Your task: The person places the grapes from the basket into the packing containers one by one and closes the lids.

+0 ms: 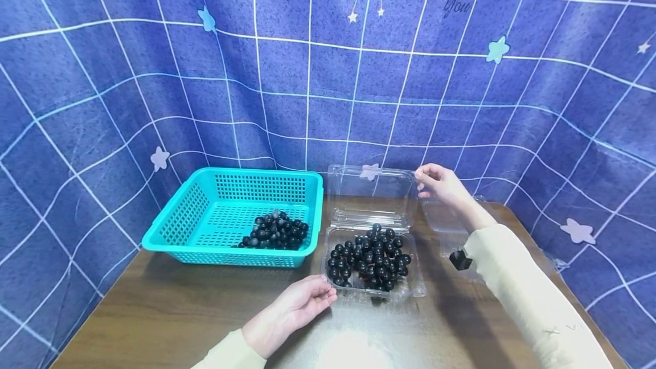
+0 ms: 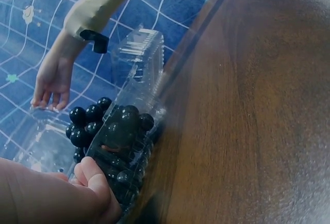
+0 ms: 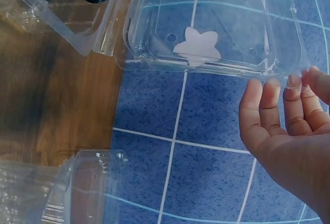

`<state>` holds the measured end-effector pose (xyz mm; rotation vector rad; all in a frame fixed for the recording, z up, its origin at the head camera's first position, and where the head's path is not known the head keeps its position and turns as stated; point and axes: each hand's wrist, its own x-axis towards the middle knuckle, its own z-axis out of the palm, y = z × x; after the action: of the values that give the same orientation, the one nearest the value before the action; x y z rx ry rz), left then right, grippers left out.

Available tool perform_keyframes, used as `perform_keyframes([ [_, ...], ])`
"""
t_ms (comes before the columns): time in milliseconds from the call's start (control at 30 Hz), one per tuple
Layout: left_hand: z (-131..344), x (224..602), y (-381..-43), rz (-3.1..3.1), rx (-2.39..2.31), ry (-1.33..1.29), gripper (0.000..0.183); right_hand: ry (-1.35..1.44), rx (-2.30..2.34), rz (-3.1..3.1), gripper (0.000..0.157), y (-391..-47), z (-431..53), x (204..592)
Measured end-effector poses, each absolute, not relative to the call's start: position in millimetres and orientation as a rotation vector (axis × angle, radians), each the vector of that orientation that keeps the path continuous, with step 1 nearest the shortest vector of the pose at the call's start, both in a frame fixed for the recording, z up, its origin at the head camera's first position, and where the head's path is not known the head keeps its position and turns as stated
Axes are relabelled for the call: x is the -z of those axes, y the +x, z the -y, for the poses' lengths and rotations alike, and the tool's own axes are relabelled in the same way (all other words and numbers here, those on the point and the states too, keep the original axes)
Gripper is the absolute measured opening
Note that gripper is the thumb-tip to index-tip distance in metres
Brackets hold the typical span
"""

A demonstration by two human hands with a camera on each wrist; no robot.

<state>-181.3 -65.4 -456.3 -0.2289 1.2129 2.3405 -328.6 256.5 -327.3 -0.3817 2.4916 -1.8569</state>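
A clear plastic clamshell box (image 1: pixel 417 278) stands on the table, holding a bunch of black grapes (image 1: pixel 376 258). Its hinged lid (image 1: pixel 371 195) is raised at the back. My right hand (image 1: pixel 442 188) pinches the lid's upper right corner between thumb and fingers; the right wrist view shows the fingertips on the lid's corner tab (image 3: pixel 294 80). At the box's near left corner, my left hand (image 1: pixel 302 303) grips the rim with fingers curled. Part of that grip is hidden behind the left hand (image 2: pixel 95 185) in the left wrist view.
To the left, a turquoise plastic basket (image 1: pixel 233 256) contains loose black grapes (image 1: pixel 277 231). Another clear plastic container (image 1: pixel 446 218) lies to the right, partly behind my right forearm. A blue patterned curtain (image 1: pixel 328 73) hangs behind the wooden table (image 1: pixel 169 312).
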Motion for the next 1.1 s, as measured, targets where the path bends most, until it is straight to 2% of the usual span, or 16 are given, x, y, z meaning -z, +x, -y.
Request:
perform_keyframes([
  [233, 66, 457, -182, -1.207, -2.333, -0.215, 0.053, -0.371, 1.803, -2.536, 0.030, -322, -257, 324],
  [400, 67, 456, -182, -1.197, -2.333, -0.245, 0.031, -0.401, 1.769, -2.568, 0.032, -315, -257, 321],
  [533, 67, 455, -182, -1.205, -2.335, -0.244, 0.022, -0.417, 1.740, -2.588, 0.029, -311, -258, 321],
  [867, 68, 453, -183, -1.224, -2.324, -0.230, 0.027, -0.464, 1.694, -2.599, 0.024, -302, -263, 324],
  [1100, 67, 454, -184, -1.226, -2.325, -0.205, 0.039, -0.523, 1.645, -2.636, 0.020, -296, -261, 323],
])
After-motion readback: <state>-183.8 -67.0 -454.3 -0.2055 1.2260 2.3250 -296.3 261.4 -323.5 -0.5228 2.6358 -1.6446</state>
